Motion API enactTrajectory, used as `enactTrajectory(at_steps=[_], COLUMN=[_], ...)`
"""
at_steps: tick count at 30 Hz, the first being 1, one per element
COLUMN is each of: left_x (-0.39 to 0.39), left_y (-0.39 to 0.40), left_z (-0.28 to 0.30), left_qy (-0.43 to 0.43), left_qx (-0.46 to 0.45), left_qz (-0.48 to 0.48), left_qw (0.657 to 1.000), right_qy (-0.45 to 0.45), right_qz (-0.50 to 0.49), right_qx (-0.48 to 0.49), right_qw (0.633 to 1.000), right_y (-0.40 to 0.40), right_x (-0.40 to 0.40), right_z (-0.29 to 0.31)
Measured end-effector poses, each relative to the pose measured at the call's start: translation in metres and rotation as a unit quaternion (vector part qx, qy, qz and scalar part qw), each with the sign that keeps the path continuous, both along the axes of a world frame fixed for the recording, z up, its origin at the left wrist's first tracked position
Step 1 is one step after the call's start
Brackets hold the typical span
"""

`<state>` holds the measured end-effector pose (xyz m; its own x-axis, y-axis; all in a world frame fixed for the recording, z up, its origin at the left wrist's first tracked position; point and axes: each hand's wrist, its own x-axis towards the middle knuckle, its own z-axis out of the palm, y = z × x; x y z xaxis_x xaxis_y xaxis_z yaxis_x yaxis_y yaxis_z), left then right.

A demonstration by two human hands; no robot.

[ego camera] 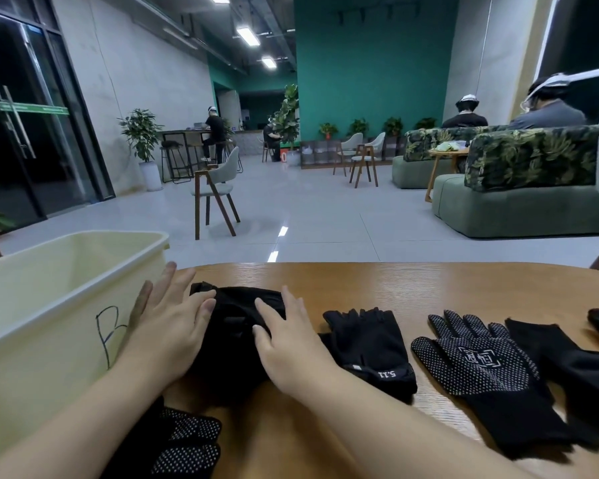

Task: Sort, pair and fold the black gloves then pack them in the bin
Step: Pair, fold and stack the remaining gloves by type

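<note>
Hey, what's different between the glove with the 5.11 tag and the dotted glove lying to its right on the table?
The 5.11 glove is plain black with short, cut-off fingers; the dotted glove has full fingers. The dotted glove is covered in small white dots with a white logo; the 5.11 glove shows only small white cuff lettering. The dotted glove's cuff looks longer. Both are black, lie flat on the table, fingers pointing away, untouched by either hand.

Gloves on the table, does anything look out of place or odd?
Nothing stands out. Both hands, left and right, press flat on a folded black glove bundle beside the cream bin; the other gloves lie flat on the table.
</note>
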<state>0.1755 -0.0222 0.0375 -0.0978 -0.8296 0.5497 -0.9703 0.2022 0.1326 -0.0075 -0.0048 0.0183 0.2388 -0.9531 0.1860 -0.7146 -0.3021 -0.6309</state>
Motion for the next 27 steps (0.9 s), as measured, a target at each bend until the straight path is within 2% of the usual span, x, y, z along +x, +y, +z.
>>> enactTrajectory(at_steps=[5,8,11,14,19,22,25,27], left_x=[-0.024,-0.048,-0.079,-0.113,-0.176,-0.204,-0.208,-0.205], left_y=[0.025,0.047,0.072,0.098,0.136,0.148,0.155,0.158], left_z=[0.005,0.004,0.000,-0.010,-0.036,-0.049,-0.058,-0.058], left_qy=[0.000,0.022,0.078,0.163,0.341,0.426,0.359,0.334], left_qx=[-0.061,-0.096,-0.120,-0.121,-0.018,0.099,0.134,0.138], left_qz=[-0.069,-0.116,-0.143,-0.132,-0.093,-0.122,-0.207,-0.236], left_qw=[0.996,0.988,0.979,0.970,0.935,0.891,0.900,0.902], right_qy=[0.055,0.036,-0.008,-0.005,0.057,0.009,-0.077,-0.093], right_qz=[0.003,0.000,-0.016,-0.038,-0.076,-0.121,-0.207,-0.282], right_qx=[-0.106,-0.151,-0.214,-0.292,-0.324,-0.334,-0.343,-0.347], right_qw=[0.993,0.988,0.977,0.956,0.941,0.935,0.913,0.889], right_y=[0.027,0.050,0.078,0.101,0.135,0.159,0.177,0.187], right_x=[-0.025,-0.043,-0.061,-0.086,-0.139,-0.164,-0.188,-0.205], right_z=[0.001,-0.002,-0.008,-0.020,-0.036,-0.029,-0.019,-0.014])
